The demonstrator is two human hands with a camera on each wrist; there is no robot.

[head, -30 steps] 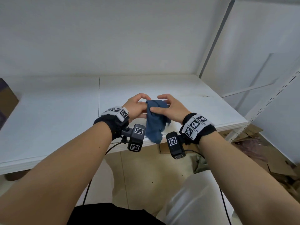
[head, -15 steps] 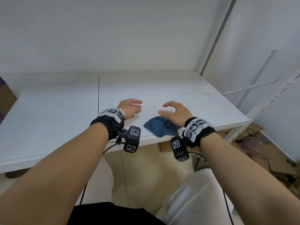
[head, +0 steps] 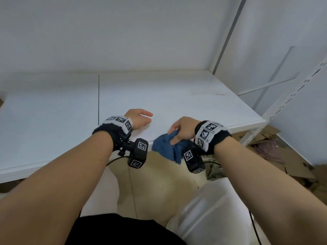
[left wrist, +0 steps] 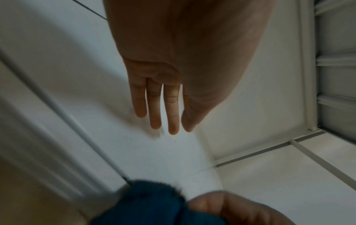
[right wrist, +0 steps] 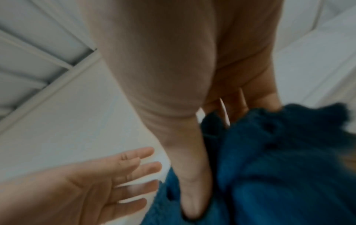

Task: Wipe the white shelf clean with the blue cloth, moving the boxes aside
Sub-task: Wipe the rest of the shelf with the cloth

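The blue cloth [head: 167, 147] is bunched at the front edge of the white shelf [head: 177, 96], part of it hanging past the edge. My right hand [head: 180, 129] grips it from above, thumb and fingers curled into the fabric; in the right wrist view the thumb digs into the blue cloth [right wrist: 269, 167]. My left hand [head: 139, 118] hovers over the shelf to the cloth's left, fingers straight and holding nothing, as the left wrist view shows for this left hand [left wrist: 163, 106]. The blue cloth [left wrist: 150, 202] appears at the bottom of that view. No boxes lie on the visible shelf.
A brown box corner [head: 1, 102] peeks in at the far left edge. A white upright post [head: 226, 32] stands at the shelf's back right corner. Flattened cardboard [head: 286, 156] litters the floor to the right. My legs are below the shelf edge.
The cloth lay released on the shelf half a second ago; my right hand has now closed on it and pulled it to the front edge. My left hand stayed apart, open.
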